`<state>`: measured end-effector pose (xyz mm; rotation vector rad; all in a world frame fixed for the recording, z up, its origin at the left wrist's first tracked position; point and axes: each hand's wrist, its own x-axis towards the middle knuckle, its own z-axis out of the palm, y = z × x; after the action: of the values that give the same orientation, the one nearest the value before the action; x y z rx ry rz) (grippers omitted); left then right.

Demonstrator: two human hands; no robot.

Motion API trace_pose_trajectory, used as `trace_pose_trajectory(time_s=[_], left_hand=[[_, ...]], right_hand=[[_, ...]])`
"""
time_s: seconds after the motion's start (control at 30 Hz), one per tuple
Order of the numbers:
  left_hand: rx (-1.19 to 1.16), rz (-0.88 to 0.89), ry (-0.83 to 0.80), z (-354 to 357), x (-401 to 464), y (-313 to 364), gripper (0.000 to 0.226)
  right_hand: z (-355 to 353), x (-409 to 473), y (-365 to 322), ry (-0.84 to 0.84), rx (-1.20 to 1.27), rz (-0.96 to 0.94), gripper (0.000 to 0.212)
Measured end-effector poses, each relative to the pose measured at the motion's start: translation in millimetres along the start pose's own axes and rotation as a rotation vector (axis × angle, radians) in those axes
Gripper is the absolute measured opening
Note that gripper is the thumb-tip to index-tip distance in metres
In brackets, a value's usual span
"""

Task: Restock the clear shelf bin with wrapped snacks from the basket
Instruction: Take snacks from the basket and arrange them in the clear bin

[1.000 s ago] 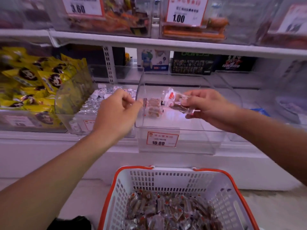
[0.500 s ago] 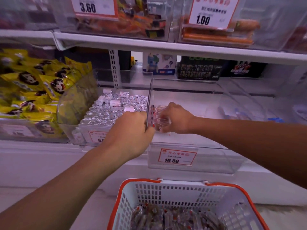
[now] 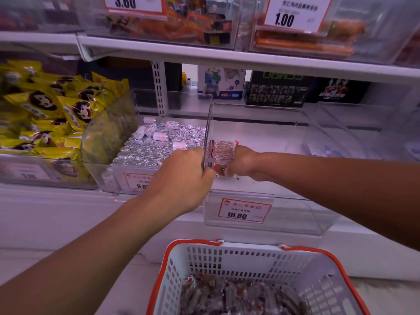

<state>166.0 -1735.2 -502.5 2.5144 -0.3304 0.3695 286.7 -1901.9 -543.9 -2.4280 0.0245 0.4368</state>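
Shelving carries the clear shelf bin (image 3: 261, 196), nearly bare and jutting past the shelf edge above the basket (image 3: 250, 264), which is full of wrapped snacks (image 3: 238, 294). The left hand (image 3: 181, 178) curls over the bin's left wall; too much downward pull could tip it forward. The right hand (image 3: 244, 161), inside, presses a snack bundle (image 3: 221, 155) against that wall, its fingers hidden, and letting go carelessly could topple the row.

A white, orange-bordered price tag (image 3: 245, 210) on the front of the clear shelf bin (image 3: 295, 214) reads 10.80 under Chinese characters too small to make out. The tag (image 3: 138, 180) on the neighbouring bin of foil-wrapped sweets shows 9.8, the rest hidden behind a hand. Up on the higher shelf, one tag (image 3: 133, 3) reads 3.60 and another tag (image 3: 295, 13) reads 1.00.
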Motion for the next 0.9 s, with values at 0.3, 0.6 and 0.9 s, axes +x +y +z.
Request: trace_pose_trajectory(time_s=[0.3, 0.6, 0.9], left_hand=[[-0.006, -0.021, 0.115, -4.6, -6.2, 3.1, 0.026], [-0.302, -0.168, -0.749, -10.8, -43.7, -9.2, 0.024], [0.323, -0.326, -1.269, 197.3, -187.6, -72.3, 0.07]], right_hand=[[-33.8, -27.1, -10.6, 0.05, -0.042, -0.004, 0.053], [28.3, -176.3, 64.9, 0.853, -0.243, -1.298, 0.006], [207.9, -183.8, 275.3, -0.6, -0.569, -0.018, 0.078]])
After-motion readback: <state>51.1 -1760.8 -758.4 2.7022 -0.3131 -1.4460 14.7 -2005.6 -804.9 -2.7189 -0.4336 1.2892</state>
